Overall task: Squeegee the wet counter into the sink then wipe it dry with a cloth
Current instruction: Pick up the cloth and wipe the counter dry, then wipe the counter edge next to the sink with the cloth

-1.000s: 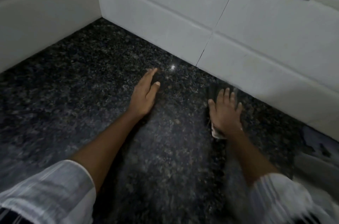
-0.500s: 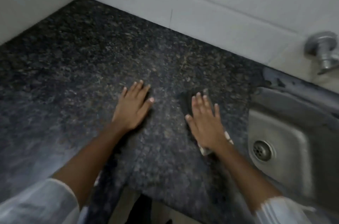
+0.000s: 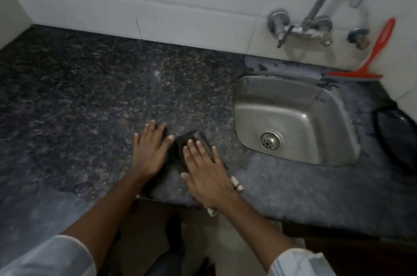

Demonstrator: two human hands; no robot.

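We press the dark cloth (image 3: 191, 142) flat under our right hand (image 3: 206, 174), just left of the sink (image 3: 293, 104), fingers straight for even drying; our left hand (image 3: 150, 151) braces open-palmed on the worktop (image 3: 79, 95). The squeegee (image 3: 370, 59) leans behind the sink.

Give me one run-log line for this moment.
phase: cloth wipe | right hand: flat on dark folded cloth | left hand: flat on speckled granite counter | red plastic squeegee: leaning against wall behind steel sink

Both forearms reach forward from pale sleeves, the left hand (image 3: 150, 151) lying palm down with fingers (image 3: 147, 132) straight and slightly spread, the right hand (image 3: 206, 173) just beside it, also flat, fingers extended and splayed forward.
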